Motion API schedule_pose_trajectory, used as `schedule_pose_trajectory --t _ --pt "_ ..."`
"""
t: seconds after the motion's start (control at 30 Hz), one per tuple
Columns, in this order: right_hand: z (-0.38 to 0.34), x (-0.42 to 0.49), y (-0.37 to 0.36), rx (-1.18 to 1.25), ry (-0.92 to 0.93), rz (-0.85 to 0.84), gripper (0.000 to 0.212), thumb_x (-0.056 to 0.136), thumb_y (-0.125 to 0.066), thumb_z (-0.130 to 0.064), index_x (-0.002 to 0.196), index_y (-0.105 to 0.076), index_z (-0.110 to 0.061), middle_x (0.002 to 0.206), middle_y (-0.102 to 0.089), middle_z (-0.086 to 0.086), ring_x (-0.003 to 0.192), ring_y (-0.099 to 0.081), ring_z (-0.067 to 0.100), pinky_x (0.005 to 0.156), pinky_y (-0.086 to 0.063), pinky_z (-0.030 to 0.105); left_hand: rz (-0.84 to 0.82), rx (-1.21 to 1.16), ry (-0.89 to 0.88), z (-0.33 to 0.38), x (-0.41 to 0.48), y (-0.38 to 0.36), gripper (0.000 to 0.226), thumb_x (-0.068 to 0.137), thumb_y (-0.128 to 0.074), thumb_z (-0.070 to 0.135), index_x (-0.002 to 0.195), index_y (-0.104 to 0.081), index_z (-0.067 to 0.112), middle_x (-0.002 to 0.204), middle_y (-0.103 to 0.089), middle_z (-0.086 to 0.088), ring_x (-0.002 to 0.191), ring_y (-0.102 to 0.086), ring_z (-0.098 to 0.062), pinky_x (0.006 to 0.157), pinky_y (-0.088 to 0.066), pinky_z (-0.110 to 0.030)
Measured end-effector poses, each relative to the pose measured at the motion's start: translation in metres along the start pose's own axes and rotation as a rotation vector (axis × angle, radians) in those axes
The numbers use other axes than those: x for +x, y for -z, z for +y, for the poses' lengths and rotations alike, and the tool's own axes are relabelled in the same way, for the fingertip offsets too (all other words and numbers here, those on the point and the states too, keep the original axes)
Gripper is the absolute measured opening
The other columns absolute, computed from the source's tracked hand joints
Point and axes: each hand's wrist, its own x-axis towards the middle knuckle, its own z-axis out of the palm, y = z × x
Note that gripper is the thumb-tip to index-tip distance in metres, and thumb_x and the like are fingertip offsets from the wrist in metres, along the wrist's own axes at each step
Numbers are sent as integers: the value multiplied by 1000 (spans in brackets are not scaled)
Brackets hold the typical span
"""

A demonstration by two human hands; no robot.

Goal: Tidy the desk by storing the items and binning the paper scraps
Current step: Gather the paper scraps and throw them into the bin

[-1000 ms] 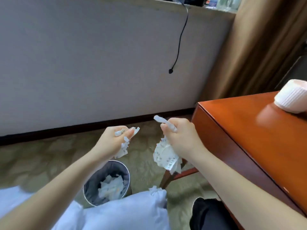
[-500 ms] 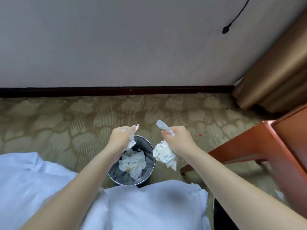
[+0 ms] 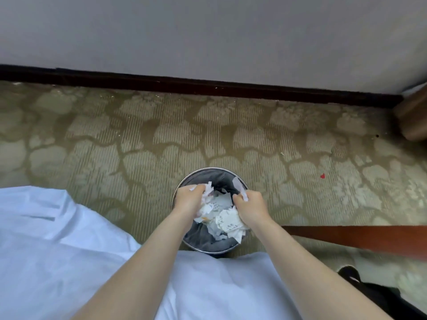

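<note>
A round metal bin (image 3: 209, 171) with a dark liner stands on the carpet just in front of me. Crumpled white paper scraps (image 3: 215, 206) lie inside it. My left hand (image 3: 188, 199) hovers over the bin's left half, fingers closed on a small wad of scraps. Over the right half, my right hand (image 3: 250, 207) is closed on a bigger crumpled printed scrap (image 3: 230, 224), which hangs below the fist, with a strip sticking up above the fingers. Both fists are at the bin's mouth.
Patterned green carpet (image 3: 138, 139) runs to a dark skirting board (image 3: 208, 85) and a grey wall. A reddish wooden desk rail (image 3: 360, 236) crosses at the right. White fabric (image 3: 57, 239) covers the lower left. A dark bag (image 3: 379, 294) sits at lower right, a brown curtain (image 3: 413, 116) at far right.
My view has tilted down and the desk top has left the frame. Both hands have moved down and closer together, from above the floor to the bin's mouth, still gripping scraps.
</note>
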Motion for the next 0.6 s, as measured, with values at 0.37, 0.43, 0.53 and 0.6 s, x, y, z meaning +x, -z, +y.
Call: schedule_pose_trajectory --t 0.37,0.43,0.53,0.6 --pt "9 28 -26 148 -165 -144 19 95 -46 -22 78 -50 -14 69 -44 0 60 -39 14 56 -32 26 -49 -4 173 -6 16 -12 38 98 -36 22 135 -46 16 123 -47 -4 109 -44 -24 87 -34 -33" --pt "9 25 -20 178 -179 -189 14 95 -49 -22 102 -55 -12 87 -53 6 73 -48 18 69 -40 28 -53 10 180 -7 15 -13 38 99 -36 23 135 -44 15 123 -47 -2 110 -43 -22 89 -34 -33" --pt "7 18 -5 122 -146 -247 35 96 -50 -21 130 -47 -13 114 -55 11 94 -55 23 78 -44 30 -57 58 115 -6 12 -16 34 100 -37 23 130 -48 14 103 -46 1 93 -42 -16 79 -34 -29" --pt "7 12 7 63 -76 -232 35 96 -50 -17 131 -48 -11 121 -55 10 94 -54 20 80 -45 26 -95 204 -46 -2 10 -18 33 99 -38 25 127 -53 14 107 -48 3 96 -42 -15 78 -35 -29"
